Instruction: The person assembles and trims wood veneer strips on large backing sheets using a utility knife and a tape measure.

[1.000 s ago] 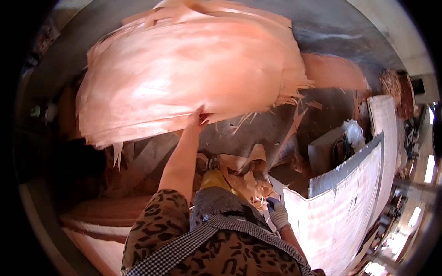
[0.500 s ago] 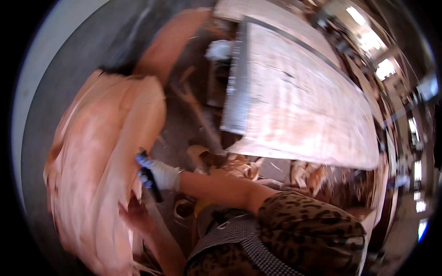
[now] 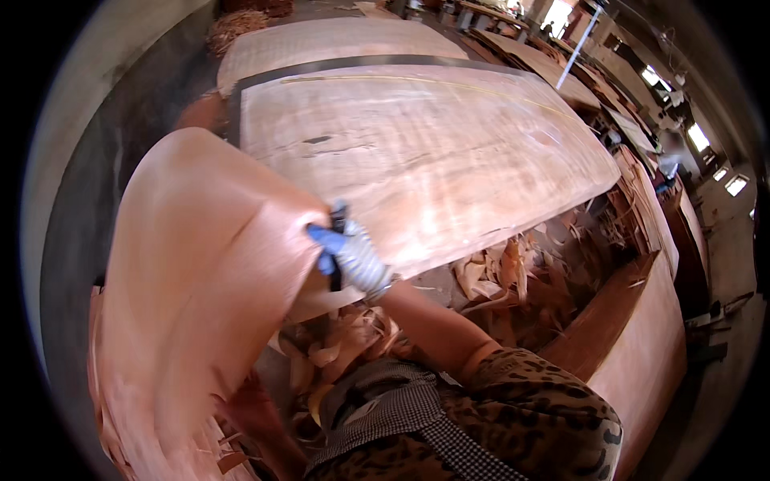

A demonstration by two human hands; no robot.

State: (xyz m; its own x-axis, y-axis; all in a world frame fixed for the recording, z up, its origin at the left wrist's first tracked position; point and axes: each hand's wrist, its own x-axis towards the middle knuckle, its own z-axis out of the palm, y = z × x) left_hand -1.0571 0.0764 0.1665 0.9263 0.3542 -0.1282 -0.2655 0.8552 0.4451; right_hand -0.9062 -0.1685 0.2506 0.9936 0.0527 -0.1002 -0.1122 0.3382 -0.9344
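A thin, reddish wood veneer sheet (image 3: pixel 200 264) is lifted and curls over at the left. My right hand (image 3: pixel 357 252), in a white and blue glove, pinches its right edge. A slim black tool (image 3: pixel 336 274) is also in that hand; its exact kind cannot be told. My bare left hand (image 3: pixel 249 405) grips the sheet's near right edge, blurred and partly hidden beneath it. Beyond my right hand lies a broad pale wooden panel (image 3: pixel 433 160), with a dark strip along its far and left edges and a small dark crack in its face.
Torn veneer scraps (image 3: pixel 513 268) litter the ground beside the panel. Another stack of sheets (image 3: pixel 634 345) stands at the right. A second pale sheet (image 3: pixel 345 44) lies beyond the panel. More stacks and a person (image 3: pixel 670 156) are at the far right.
My right hand has pulled the veneer's edge up and rightward, off the left stack toward the panel. My view has turned left-to-right, with the panel now more central. The left hand stays low.
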